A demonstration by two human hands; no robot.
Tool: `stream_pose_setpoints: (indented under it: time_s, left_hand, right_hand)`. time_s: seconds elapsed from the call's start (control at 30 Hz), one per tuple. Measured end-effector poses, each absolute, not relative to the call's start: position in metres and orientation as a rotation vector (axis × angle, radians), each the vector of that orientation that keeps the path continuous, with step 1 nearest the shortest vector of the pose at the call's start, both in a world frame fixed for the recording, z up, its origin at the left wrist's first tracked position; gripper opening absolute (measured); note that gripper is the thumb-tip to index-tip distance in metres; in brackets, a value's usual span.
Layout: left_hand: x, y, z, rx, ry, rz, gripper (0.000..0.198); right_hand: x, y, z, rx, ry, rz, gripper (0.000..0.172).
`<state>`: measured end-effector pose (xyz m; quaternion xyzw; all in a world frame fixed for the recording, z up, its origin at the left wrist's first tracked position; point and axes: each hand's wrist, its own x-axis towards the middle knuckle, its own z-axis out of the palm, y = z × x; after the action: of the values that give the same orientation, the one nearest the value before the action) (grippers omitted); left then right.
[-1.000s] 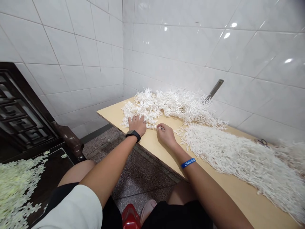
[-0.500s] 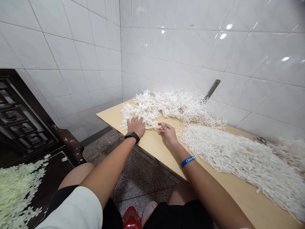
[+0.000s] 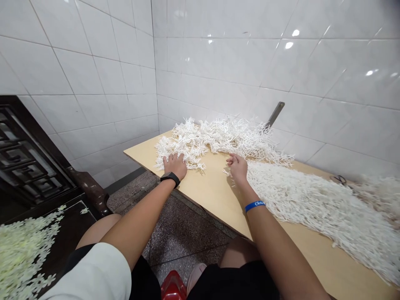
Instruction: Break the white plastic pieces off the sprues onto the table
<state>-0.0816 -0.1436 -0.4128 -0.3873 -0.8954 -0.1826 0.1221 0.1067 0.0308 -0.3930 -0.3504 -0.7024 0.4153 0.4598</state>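
My left hand (image 3: 176, 165) lies with fingers spread on the near edge of a tangled heap of white branched plastic pieces (image 3: 193, 143). It presses on the heap rather than gripping it. To the right, my right hand (image 3: 238, 166) hovers over the board with its fingers curled together. Whatever the fingers may hold is hidden or too small to make out. Just below them shows a small white piece (image 3: 225, 171). Beside this hand begins a wide layer of loose white strips (image 3: 312, 200), spreading to the right.
The wooden board (image 3: 206, 191) stands against a tiled wall (image 3: 218, 62). A grey metal bar (image 3: 275, 114) sticks up behind the heap. At left, pale flower-shaped pieces (image 3: 25, 250) cover a dark wooden chair seat (image 3: 67, 233). Something red (image 3: 173, 285) is on the floor between my legs.
My right hand has moved right, away from the heap's near edge toward the loose strips, and its fingers have curled in. My left hand stays on the heap. The view has shifted slightly.
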Motion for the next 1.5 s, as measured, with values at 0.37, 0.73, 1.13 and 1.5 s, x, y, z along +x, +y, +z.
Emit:
stream_pose_setpoints:
  time_s: [0.37, 0.73, 1.13, 1.5]
  left_hand:
    - [-0.078, -0.147, -0.408, -1.222, -2.581, -0.528, 0.044]
    - [-0.076, -0.148, -0.409, -1.329, -2.521, -0.541, 0.042]
    - [-0.077, -0.147, -0.411, -1.316, -2.53, -0.548, 0.043]
    - [-0.076, -0.147, -0.41, -1.32, -2.534, -0.585, 0.044]
  right_hand:
    - [0.088, -0.003, -0.403, -0.546, -2.267, 0.803, 0.04]
    - [0.08, -0.014, -0.405, -0.137, -2.67, 0.649, 0.035]
    - [0.084, -0.027, -0.387, -0.404, -2.384, 1.337, 0.034]
    - [0.085, -0.042, -0.372, -0.615, -1.934, 2.02, 0.051]
